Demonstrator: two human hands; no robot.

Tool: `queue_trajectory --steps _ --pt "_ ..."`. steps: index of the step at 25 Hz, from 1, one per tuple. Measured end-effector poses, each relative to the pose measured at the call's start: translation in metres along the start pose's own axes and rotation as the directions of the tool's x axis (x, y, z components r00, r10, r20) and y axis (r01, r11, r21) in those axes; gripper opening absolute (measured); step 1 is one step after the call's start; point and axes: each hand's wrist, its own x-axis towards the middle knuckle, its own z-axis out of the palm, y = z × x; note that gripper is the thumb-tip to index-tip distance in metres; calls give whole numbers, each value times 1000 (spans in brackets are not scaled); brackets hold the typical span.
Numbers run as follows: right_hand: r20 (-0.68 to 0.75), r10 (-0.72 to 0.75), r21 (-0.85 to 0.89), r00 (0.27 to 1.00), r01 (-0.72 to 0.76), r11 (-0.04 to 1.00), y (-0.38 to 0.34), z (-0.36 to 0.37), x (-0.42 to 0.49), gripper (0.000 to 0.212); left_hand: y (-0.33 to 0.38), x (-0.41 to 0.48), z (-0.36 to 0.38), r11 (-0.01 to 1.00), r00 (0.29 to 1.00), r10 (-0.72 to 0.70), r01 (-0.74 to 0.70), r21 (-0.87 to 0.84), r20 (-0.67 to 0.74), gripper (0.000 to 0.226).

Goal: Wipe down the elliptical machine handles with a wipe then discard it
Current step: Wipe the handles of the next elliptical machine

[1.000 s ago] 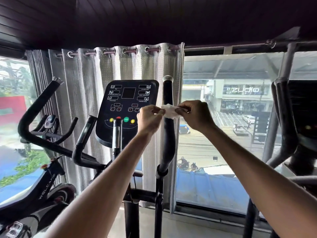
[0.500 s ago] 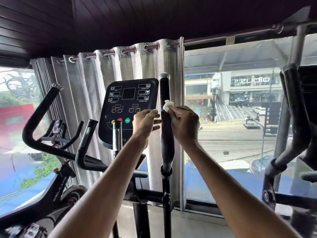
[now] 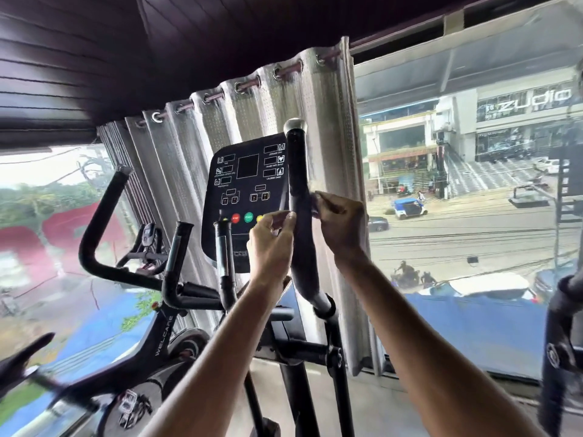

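The elliptical's right handle [image 3: 299, 184] is a black upright bar with a silver cap, just right of the black console [image 3: 246, 184]. My right hand [image 3: 339, 222] is at the bar's right side at mid height, fingers curled and pinched together against it. The wipe is almost wholly hidden inside those fingers. My left hand [image 3: 271, 244] is on the bar's left side at about the same height, fingers bent, tips touching the bar; nothing shows in it. The curved left handle [image 3: 101, 216] stands far left, untouched.
An exercise bike [image 3: 151, 335] stands left of the elliptical. A grey curtain [image 3: 328, 121] hangs behind the console in front of a large window over a street. Another machine's black upright [image 3: 558, 326] is at the right edge.
The wipe, first stretched between both hands, went into my right hand alone. Both hands have since closed in on the right handle, and the view has tilted and moved closer.
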Motion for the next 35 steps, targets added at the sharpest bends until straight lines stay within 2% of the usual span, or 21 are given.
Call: queue_trajectory --steps 3,6,8,12,16,20,21,23,24,27,30,31,34,35 --pt "-19 5 101 1000 -3 995 6 3 -4 18 -2 -2 3 998 999 -33 32 -56 -22 16" --pt "13 70 174 997 -71 982 4 1 -4 10 0 -7 6 997 999 -29 26 -74 -38 15" --pt "-26 -31 98 999 33 995 0 -4 -8 11 1 -9 6 997 999 -32 29 -73 -44 16" --pt "-6 -257 11 966 257 966 -5 -10 -12 14 5 -17 6 997 998 -43 39 -70 -46 12" --pt "162 -495 -141 853 517 844 -13 -15 -4 16 6 -25 2 995 997 -73 72 -63 -24 11" --pt "361 -529 -232 768 623 747 -29 -23 13 28 3 -30 -1 991 995 -99 99 -89 5 16" --pt "433 -541 -249 721 672 698 -33 -24 17 28 2 -31 -1 990 994 -106 105 -97 -1 17" --pt "568 -566 -247 597 780 575 -38 -20 28 14 -1 -35 -1 987 994 -109 109 -120 9 18" --pt "620 -553 -251 556 808 533 -43 -17 36 7 -3 -38 -2 986 994 -112 113 -123 17 19" --pt "720 -449 -346 529 835 428 -61 0 55 14 -13 -42 -4 986 993 -108 112 -126 39 23" --pt "865 -299 -276 404 879 388 -83 13 52 18 -21 -42 -6 980 991 -97 111 -164 90 35" --pt "888 -252 -283 385 888 362 -90 14 51 18 -22 -42 -5 979 991 -98 113 -167 94 35" --pt "891 -181 -379 417 901 213 -109 21 46 26 -26 -39 -7 974 991 -93 111 -199 101 26" --pt "908 -132 -373 397 911 174 -113 24 40 28 -27 -39 -7 971 990 -87 109 -214 111 25"
